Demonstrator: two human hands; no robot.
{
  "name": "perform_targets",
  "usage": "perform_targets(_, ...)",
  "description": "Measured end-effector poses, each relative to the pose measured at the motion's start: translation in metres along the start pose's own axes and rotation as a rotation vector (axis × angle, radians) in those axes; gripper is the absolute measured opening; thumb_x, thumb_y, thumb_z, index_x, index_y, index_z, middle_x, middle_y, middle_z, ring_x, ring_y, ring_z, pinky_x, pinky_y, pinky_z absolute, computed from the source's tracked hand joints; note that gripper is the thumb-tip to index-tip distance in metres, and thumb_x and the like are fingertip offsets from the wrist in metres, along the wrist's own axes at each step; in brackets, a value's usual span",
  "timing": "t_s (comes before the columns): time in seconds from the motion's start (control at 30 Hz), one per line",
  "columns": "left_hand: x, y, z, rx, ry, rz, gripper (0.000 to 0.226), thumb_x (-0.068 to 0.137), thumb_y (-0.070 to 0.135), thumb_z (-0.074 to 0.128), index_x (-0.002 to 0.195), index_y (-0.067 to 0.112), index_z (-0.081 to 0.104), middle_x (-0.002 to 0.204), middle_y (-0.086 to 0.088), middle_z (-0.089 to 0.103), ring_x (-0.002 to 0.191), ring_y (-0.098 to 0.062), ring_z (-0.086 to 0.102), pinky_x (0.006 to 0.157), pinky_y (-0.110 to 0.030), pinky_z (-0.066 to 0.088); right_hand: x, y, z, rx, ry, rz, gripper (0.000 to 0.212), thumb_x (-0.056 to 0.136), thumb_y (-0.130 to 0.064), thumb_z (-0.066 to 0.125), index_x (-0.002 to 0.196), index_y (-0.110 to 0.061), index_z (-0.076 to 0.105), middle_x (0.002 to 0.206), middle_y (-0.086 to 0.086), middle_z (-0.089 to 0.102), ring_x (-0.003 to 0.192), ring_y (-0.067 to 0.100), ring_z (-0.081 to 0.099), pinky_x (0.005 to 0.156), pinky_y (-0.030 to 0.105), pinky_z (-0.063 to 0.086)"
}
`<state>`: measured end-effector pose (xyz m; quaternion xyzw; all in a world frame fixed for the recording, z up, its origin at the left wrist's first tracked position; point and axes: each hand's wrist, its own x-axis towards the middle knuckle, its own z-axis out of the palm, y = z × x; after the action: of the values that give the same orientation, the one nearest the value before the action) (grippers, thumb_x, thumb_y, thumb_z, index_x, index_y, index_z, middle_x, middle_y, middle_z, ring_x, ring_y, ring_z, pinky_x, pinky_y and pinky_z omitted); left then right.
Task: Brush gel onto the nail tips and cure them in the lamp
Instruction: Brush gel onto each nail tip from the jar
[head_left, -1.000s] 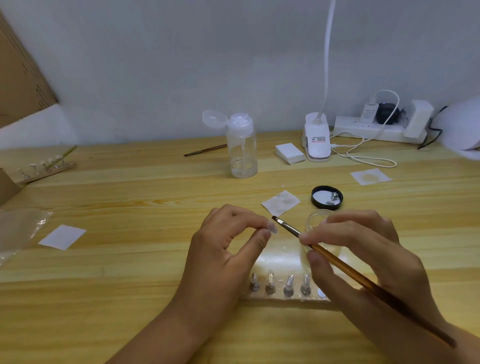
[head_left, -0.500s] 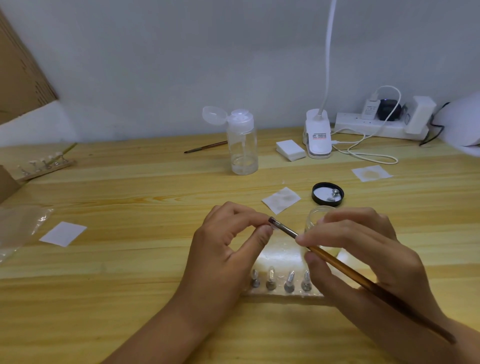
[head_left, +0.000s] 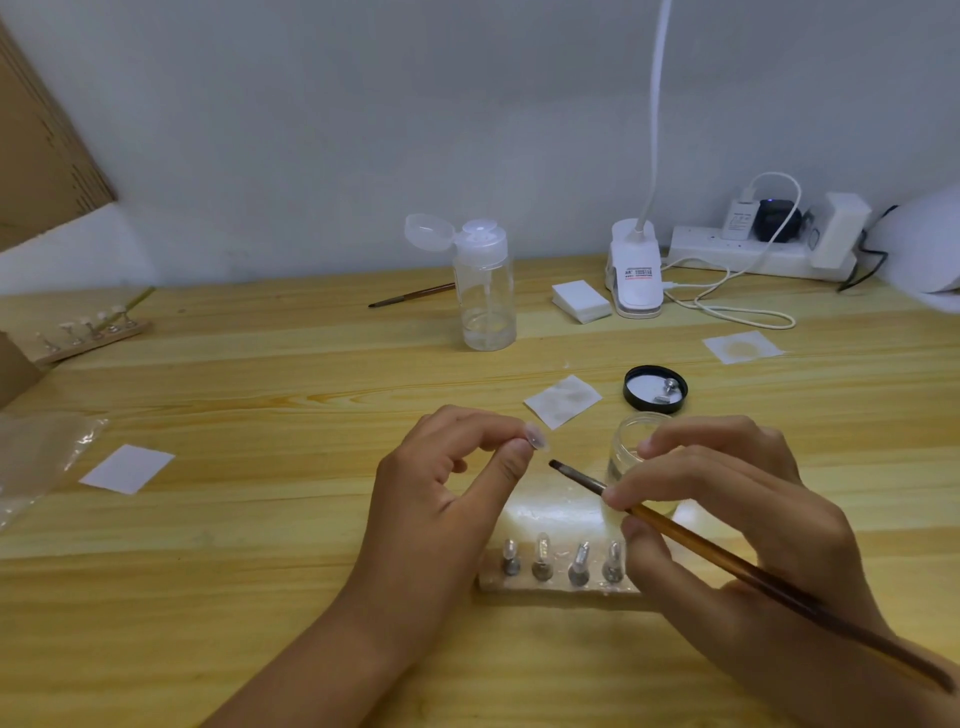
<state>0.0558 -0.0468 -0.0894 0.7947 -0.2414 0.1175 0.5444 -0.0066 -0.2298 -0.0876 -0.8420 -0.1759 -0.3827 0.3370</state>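
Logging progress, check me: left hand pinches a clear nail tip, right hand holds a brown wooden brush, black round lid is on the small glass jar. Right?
One thing is wrong: the head view shows the black round lid lying on the wooden table behind the small glass jar, which is open. The rest stands.

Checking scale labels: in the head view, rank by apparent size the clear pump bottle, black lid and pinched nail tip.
1. clear pump bottle
2. black lid
3. nail tip, smallest though nearest the camera
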Motion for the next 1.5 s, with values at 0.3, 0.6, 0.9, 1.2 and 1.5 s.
perform_targets(0.3, -0.0005, 0.0001, 0.002, -0.017, -0.013, 0.002, 0.015, 0.084, 0.026, 0.067, 0.085, 0.039, 0.073, 0.09, 0.02, 0.069, 0.095, -0.008, 0.063, 0.075, -0.014, 0.041, -0.0044, 0.0004, 0.0017, 0.002, -0.004, 0.046, 0.018, 0.082, -0.026, 0.063, 0.089, -0.015, 0.076, 0.099, -0.017, 0.057, 0.106, 0.001, 0.055, 0.077, 0.046, 0.049)
perform_targets(0.6, -0.0015, -0.0029, 0.0002, -0.045, -0.013, -0.005, 0.015, 0.086, 0.014, 0.072, 0.086, 0.029, 0.077, 0.091, 0.019, 0.073, 0.095, -0.004, 0.066, 0.076, -0.012, 0.041, -0.0075, -0.0004, 0.0004, 0.035, 0.03, 0.065, 0.014, 0.072, -0.023, 0.061, 0.076, -0.017, 0.074, 0.093, -0.012, 0.063, 0.103, 0.003, 0.056, 0.08, 0.033, 0.043)
perform_targets(0.9, -0.0009, -0.0007, 0.0028, -0.074, 0.006, 0.019, 0.01, 0.082, 0.018, 0.072, 0.086, 0.025, 0.078, 0.087, 0.017, 0.074, 0.09, -0.004, 0.067, 0.075, -0.006, 0.04, -0.0047, 0.0021, 0.0038, 0.038, 0.031, 0.064, 0.018, 0.081, -0.025, 0.062, 0.087, -0.015, 0.076, 0.094, -0.017, 0.059, 0.106, 0.003, 0.056, 0.082, 0.041, 0.046)
perform_targets(1.2, -0.0013, -0.0016, 0.0028, -0.106, 0.007, 0.012, 0.011, 0.082, 0.02, 0.073, 0.088, 0.027, 0.079, 0.088, 0.015, 0.075, 0.09, -0.006, 0.068, 0.074, -0.009, 0.042, -0.0063, 0.0015, 0.0007, 0.049, 0.069, 0.082, 0.016, 0.079, -0.023, 0.059, 0.084, -0.017, 0.073, 0.095, -0.009, 0.062, 0.1, 0.009, 0.059, 0.086, 0.023, 0.042)
perform_targets(1.5, -0.0013, -0.0018, 0.0032, -0.13, 0.003, -0.034, 0.01, 0.083, 0.019, 0.074, 0.087, 0.026, 0.08, 0.086, 0.015, 0.076, 0.087, -0.008, 0.068, 0.072, -0.018, 0.045, -0.0077, 0.0038, 0.0019, 0.108, 0.022, 0.047, 0.013, 0.079, -0.022, 0.061, 0.082, -0.019, 0.073, 0.093, -0.012, 0.058, 0.096, 0.008, 0.06, 0.082, 0.024, 0.042)
